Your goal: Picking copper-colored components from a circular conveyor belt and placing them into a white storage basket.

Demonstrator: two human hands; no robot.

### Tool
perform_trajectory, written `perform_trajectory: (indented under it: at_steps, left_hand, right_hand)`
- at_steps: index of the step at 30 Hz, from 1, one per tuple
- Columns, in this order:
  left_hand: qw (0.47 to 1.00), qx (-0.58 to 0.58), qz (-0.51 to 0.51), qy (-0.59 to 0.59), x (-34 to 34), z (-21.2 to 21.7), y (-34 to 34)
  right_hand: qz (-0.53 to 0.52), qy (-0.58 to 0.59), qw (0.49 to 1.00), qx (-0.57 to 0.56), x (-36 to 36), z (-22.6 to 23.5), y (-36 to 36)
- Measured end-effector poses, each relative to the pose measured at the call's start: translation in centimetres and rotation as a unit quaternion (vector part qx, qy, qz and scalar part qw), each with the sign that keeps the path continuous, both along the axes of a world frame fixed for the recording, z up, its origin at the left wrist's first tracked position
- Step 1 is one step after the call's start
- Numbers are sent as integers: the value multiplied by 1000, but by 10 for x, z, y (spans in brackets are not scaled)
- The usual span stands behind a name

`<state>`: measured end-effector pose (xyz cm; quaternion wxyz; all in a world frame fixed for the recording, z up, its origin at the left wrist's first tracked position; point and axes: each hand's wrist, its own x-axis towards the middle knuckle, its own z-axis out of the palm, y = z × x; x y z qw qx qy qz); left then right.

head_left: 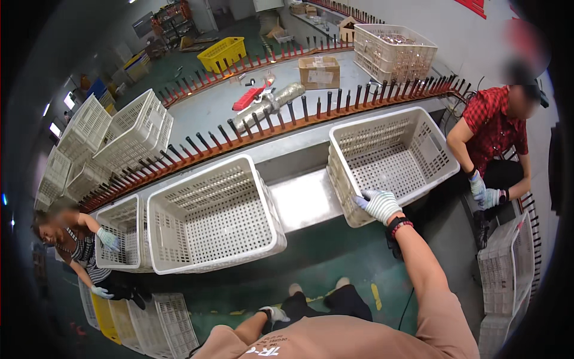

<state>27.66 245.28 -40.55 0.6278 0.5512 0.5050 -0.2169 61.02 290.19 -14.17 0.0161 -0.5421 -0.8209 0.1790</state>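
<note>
My right hand (380,206), in a white striped glove with a red and black band at the wrist, grips the near rim of a white plastic crate (391,128). Slats and small holes pattern this crate, and nothing lies in it. My left hand (275,315), also gloved, is low beside my dark trouser leg, its fingers loosely extended and nothing seen in them. To the left, a second white crate (210,265) has a bare perforated floor. Between the two crates shows a bright metal surface (301,200).
Upright black-tipped rods line the workbench (203,119). On it are a cardboard box (319,73), a red part (248,99) and a crate of copper-coloured pieces (394,54). Co-workers flank me: a red-checked shirt (487,119) at right, a striped top (84,248) at left by a smaller crate (122,263).
</note>
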Motion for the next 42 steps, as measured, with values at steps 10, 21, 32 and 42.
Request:
perform_trajectory:
  at_steps: [10,21,32,42]
  left_hand:
    - [915,-54,329,-228,95,77,46]
    - [855,135,454,212,149,67,100]
    - [677,170,652,-296,85,43,227]
    - [625,142,680,-356,82,241,334]
  right_hand:
    - [146,176,963,141,75,-27,50]
    - [88,175,969,151,131,-37,92]
    - [62,147,985,62,123,-21,91]
    - [16,130,989,64,125,-18,88]
